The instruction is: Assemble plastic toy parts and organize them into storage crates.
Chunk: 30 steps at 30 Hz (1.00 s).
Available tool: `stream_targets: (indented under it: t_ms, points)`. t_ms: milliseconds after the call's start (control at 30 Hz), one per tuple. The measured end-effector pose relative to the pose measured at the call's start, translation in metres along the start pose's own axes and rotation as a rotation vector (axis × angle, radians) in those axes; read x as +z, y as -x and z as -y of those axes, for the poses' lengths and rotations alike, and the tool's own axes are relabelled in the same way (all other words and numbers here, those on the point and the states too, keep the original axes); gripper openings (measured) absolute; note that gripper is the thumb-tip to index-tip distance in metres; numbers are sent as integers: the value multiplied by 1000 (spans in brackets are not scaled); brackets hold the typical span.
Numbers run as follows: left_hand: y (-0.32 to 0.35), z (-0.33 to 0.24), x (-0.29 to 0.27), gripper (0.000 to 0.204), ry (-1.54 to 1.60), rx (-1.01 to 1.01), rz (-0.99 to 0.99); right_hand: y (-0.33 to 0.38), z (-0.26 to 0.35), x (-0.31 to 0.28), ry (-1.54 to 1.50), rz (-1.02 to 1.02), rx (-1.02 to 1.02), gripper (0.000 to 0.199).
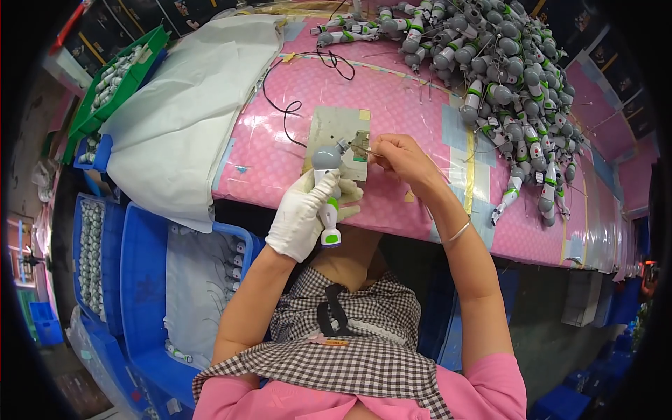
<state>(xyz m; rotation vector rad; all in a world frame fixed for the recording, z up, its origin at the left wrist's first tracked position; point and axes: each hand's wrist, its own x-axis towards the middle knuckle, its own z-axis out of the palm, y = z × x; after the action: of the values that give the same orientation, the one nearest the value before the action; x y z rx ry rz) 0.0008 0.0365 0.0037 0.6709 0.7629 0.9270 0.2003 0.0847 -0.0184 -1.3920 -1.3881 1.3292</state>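
My left hand [304, 213], in a white glove, grips a toy-like part [326, 189] with a grey round head, a white body and a green ring near its base, held upright at the table's near edge. My bare right hand [404, 157] pinches a thin metal tool [360, 148] whose tip points left at the grey head. Both hands work over a small grey-green board [336, 126] lying on the pink table cover [392, 105].
A large heap of the same grey, white and green parts [504, 77] fills the table's far right. Black wires [294, 105] run to the board. White plastic sheeting [182, 105] drapes on the left. Blue crates [147, 280] and a green tray [112, 77] with more parts stand left.
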Motion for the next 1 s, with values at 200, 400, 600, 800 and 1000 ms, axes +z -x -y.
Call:
stream_targets:
  t_ms: [200, 400, 600, 800, 1000]
  points:
    - [-3, -7, 1, 31, 113, -84, 83, 0, 6, -6, -152, 136, 167, 24]
    - [-8, 0, -5, 28, 73, -42, 91, -6, 7, -8, -111, 234, 149, 25]
    - [-9, 4, 6, 24, 54, -37, 91, 12, 8, -5, -42, -6, 139, 25]
    - [45, -21, -97, 25, -32, 201, -261, 75, 10, -55, 94, -532, -250, 27]
    - [175, 10, -263, 26, -339, 95, -1079, 133, -87, -132, 743, -1039, -24, 57]
